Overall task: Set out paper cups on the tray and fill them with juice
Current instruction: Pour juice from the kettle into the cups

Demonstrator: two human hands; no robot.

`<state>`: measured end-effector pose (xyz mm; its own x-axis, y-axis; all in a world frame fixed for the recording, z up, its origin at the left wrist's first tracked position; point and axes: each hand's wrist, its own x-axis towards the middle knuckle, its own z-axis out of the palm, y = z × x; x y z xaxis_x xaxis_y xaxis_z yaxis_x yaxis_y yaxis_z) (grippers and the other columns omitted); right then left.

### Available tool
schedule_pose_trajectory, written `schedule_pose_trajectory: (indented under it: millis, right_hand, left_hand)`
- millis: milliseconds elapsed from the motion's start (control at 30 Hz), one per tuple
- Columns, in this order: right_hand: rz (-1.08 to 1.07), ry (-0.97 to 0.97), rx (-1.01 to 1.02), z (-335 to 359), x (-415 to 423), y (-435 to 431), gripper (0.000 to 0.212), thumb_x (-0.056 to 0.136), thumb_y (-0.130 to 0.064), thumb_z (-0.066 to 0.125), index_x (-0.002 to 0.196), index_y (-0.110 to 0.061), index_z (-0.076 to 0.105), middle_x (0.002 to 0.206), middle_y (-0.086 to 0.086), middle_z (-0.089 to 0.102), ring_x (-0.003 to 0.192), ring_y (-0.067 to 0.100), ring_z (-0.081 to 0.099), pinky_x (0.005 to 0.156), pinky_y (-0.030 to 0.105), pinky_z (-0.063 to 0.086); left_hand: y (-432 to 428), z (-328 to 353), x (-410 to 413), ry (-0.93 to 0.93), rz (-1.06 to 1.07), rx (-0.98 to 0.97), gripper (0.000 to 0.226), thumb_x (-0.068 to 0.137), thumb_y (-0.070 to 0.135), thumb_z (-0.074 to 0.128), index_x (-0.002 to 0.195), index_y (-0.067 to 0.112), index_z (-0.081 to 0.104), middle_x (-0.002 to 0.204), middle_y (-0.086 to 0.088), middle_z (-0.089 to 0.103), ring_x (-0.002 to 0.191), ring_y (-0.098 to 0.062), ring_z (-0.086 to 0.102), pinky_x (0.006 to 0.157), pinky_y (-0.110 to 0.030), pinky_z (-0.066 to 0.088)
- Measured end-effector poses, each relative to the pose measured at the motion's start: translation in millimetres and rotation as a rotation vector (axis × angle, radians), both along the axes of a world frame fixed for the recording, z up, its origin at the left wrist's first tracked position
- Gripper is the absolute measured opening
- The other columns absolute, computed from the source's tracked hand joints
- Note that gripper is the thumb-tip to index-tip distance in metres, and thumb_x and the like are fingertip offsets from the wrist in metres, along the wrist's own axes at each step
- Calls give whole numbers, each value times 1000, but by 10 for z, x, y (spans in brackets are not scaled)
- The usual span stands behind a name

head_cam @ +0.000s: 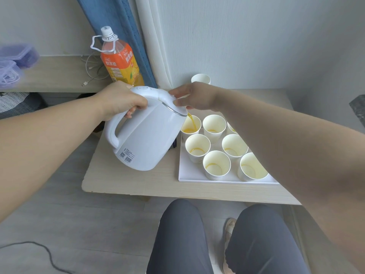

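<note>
Setting: a pale wooden tabletop (126, 180) is set in a room corner, backed by a white wall and a blue curtain (126, 32); the person's knees are seen below its near edge.
Tray: a white tray (189, 175) is laid on the right part of the tabletop, so that the cups are kept together.
Paper cups: seven cups are visible on the tray, upright and close-packed in rows; part of the tray is hidden by the right forearm. A further cup (200, 78) is left off the tray, by the wall.
Cup being filled: the far-left cup (190, 127) is placed directly under the spout and is receiving an orange stream.
Other cups: only a thin trace of juice is seen at each bottom, so filling is judged far from complete.
Kettle: a white kettle (146, 135) is used as a jug and tilted towards the tray.
Left hand (120, 99): clenched around the kettle handle, bearing its weight.
Right hand (194, 95): pressed on the lid near the spout, presumably to keep it seated.
Juice bottle (118, 60): stood capped behind the kettle, well apart from the tray.
</note>
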<state>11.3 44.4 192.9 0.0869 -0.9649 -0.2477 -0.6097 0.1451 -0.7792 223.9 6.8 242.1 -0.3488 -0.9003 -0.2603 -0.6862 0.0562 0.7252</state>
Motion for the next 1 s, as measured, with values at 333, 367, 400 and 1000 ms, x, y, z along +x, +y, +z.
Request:
schedule_pose_trajectory:
  millis: [333,367,400,1000]
  right_hand:
    - [-3,-49,2,166,55,35,44,94,-25,59,138,-24,51,138,-4,53,123,15,53,102,29,46]
    - [-3,-53,-1,190,64,46,44,94,-24,58,138,-23,51,138,-4,53,123,15,52,102,29,46]
    - [-6,-55,-4,213,71,58,43,95,-23,58,137,-22,51,139,-4,52,123,15,52,102,28,46]
    - [-22,-72,-16,318,107,119,43,95,-21,58,137,-21,52,136,-4,54,121,13,53,94,21,47]
  left_hand:
    - [2,146,36,7,-5,-13,29,73,-4,61,55,10,41,38,-4,39,42,-20,32,50,-25,34]
    - [2,162,46,8,-5,-14,28,72,-4,61,56,10,42,39,-4,39,42,-20,32,50,-25,34]
    - [-1,174,54,8,-4,-13,27,72,-3,61,58,10,43,39,-4,40,42,-20,32,49,-25,34]
    - [-3,227,68,3,-5,5,26,72,-4,61,59,10,43,40,-4,40,41,-19,33,47,-24,35]
